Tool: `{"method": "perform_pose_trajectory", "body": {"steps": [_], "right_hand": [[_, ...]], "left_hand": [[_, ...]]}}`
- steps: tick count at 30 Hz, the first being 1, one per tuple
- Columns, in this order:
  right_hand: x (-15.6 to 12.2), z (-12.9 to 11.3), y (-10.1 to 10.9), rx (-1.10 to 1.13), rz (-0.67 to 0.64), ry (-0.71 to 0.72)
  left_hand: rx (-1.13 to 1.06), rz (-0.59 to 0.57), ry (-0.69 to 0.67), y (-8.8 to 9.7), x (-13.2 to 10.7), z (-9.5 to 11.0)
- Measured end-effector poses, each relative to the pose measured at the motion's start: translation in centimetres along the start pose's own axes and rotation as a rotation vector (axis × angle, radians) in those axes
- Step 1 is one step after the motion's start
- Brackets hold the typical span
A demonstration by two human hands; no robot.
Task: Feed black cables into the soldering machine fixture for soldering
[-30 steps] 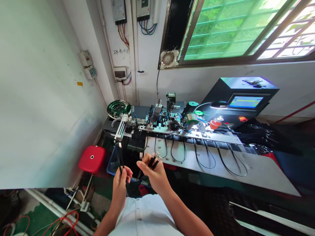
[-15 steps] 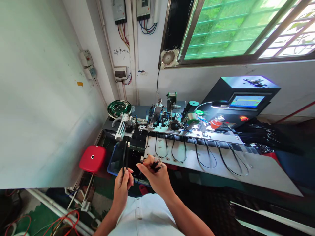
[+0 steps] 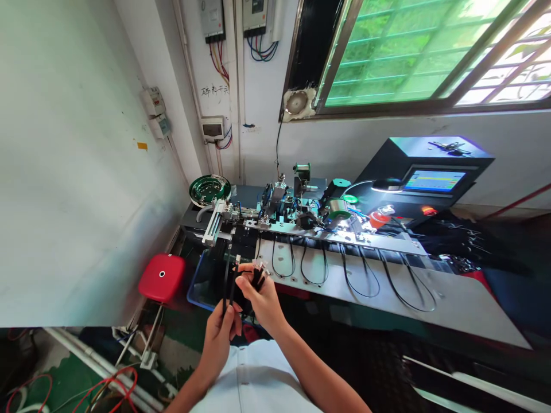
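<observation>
My left hand is closed on black cables, which stand up from between thumb and fingers. A pale connector end tops one of the strands. Just to the right, my right hand grips a bunch of short black cable ends with clear tips. Its thumb and forefinger are close to the upright strands; whether they touch them I cannot tell. Both hands are in front of the machine, near its left end.
Several black cables hang in loops from the machine's rail over a grey metal plate. Below the left end is a blue-rimmed bin. A red stool stands to the left. A lit screen is at the right.
My right hand has moved up and left with its cable bunch, closer to the strands. My left hand has shifted slightly right and down, still holding its cables.
</observation>
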State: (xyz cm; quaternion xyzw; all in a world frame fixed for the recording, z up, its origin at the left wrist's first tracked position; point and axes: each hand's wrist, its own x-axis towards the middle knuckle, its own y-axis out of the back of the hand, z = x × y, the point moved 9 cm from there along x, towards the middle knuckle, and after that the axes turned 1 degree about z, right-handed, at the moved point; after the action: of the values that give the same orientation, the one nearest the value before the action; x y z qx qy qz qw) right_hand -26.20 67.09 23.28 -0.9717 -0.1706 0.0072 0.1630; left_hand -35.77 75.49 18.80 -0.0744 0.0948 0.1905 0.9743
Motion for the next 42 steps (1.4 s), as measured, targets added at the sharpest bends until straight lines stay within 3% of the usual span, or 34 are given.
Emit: {"method": "perform_pose_trajectory", "body": {"steps": [4,7,13,18,25,32,42], "right_hand": [[-0.1,0.3,-0.2,0.074,-0.027,-0.067],[-0.4,-0.2,-0.1,0.099,-0.013,-0.061],[-1.0,-2.8,0.0,-0.071,-0.001,0.028],[-1.1,-4.5,0.2,-0.178,0.024,0.082],[-1.1,-4.6,0.4,-0.223,0.038,0.102],[-0.8,-4.3,0.5,-0.285,0.054,0.123],[-0.5,-1.9,0.3,-0.078,-0.023,0.022]], "left_hand": [[0.041,-0.012,-0.018,-0.2,0.2,0.2],[0.100,0.043,-0.090,0.5,0.7,0.8],[0.115,0.157,-0.089,2.2,1.6,0.2],[0.054,0.178,-0.130,2.9,1.7,-0.2],[-0.057,0.131,-0.098,1.9,1.5,0.3],[-0.041,-0.027,-0.138,0.2,0.6,1.1],[-0.010,-0.168,-0.180,-1.0,-0.4,0.8]]}}
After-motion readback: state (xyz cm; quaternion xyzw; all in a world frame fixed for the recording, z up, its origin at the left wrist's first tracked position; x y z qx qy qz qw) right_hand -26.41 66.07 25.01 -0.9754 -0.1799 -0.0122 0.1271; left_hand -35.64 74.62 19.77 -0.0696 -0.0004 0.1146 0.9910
